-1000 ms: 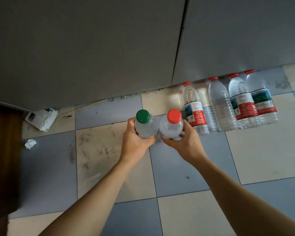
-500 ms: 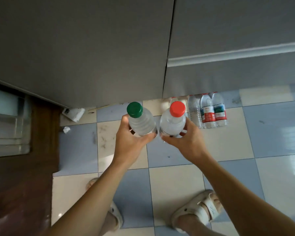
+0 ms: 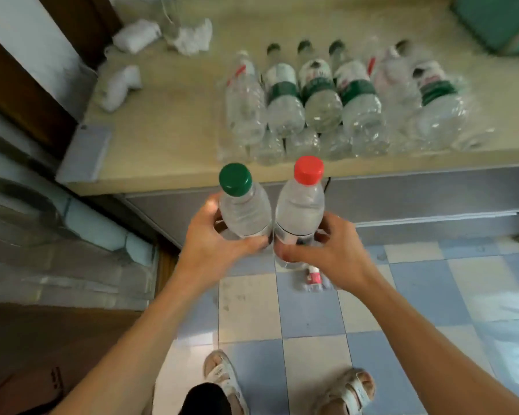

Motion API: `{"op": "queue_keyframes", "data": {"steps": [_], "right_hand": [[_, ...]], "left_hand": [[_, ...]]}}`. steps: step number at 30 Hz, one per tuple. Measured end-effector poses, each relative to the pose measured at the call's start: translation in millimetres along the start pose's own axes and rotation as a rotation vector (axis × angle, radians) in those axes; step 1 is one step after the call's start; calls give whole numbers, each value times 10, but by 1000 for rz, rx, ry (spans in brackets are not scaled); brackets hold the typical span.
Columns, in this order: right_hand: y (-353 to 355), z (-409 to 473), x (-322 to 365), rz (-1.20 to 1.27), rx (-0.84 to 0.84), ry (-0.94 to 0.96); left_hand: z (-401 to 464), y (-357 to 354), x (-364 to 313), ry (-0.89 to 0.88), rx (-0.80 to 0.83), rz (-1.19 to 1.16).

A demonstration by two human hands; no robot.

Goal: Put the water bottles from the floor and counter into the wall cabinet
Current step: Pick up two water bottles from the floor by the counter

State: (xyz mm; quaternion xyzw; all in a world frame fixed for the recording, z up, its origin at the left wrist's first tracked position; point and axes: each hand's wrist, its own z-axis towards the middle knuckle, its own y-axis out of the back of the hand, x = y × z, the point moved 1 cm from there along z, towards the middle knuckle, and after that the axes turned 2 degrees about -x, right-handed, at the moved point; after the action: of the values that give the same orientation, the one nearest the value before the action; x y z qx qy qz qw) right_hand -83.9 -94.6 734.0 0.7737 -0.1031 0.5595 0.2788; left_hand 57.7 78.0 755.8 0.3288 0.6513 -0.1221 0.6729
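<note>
Since a moment ago: both bottles have been lifted well up from floor level, and the counter top (image 3: 174, 121) is now seen from above, where only cupboard fronts and tiles were in view before.
Left hand (image 3: 213, 247): wrapped round the lower body of the green-capped bottle (image 3: 243, 211), which is held upright.
Right hand (image 3: 333, 253): curled round the red-capped bottle (image 3: 300, 208), also upright; the two bottles are kept touching side by side, just in front of the counter edge.
Rest of the bottles: a bunch is laid flat on the counter (image 3: 315, 100), pretty blurry tbh; at least one more is left on the floor (image 3: 312, 277), partly hidden by the right hand.
Step in hand: looks like the carry, pair raised toward the wall cabinet, which isn't in view.
Next move: probably more lift is needed, and one hand freed if a door has to be opened. Can't tell from here.
</note>
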Motion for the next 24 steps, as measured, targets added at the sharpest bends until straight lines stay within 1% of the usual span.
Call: {"op": "queue_keyframes", "data": {"steps": [4, 7, 10, 17, 24], "right_hand": [[-46, -92, 1184, 55, -39, 153], [-103, -80, 2024, 77, -90, 274], [-123, -29, 2763, 98, -163, 383], [35, 207, 4121, 140, -239, 576], [405, 641, 5352, 234, -211, 821]], "left_hand": [[117, 766, -896, -153, 12, -9], [292, 1286, -1539, -259, -21, -46], [451, 1659, -2152, -370, -55, -77], [830, 2220, -3245, -493, -145, -108], [1297, 2646, -4294, -631, -258, -149]]}}
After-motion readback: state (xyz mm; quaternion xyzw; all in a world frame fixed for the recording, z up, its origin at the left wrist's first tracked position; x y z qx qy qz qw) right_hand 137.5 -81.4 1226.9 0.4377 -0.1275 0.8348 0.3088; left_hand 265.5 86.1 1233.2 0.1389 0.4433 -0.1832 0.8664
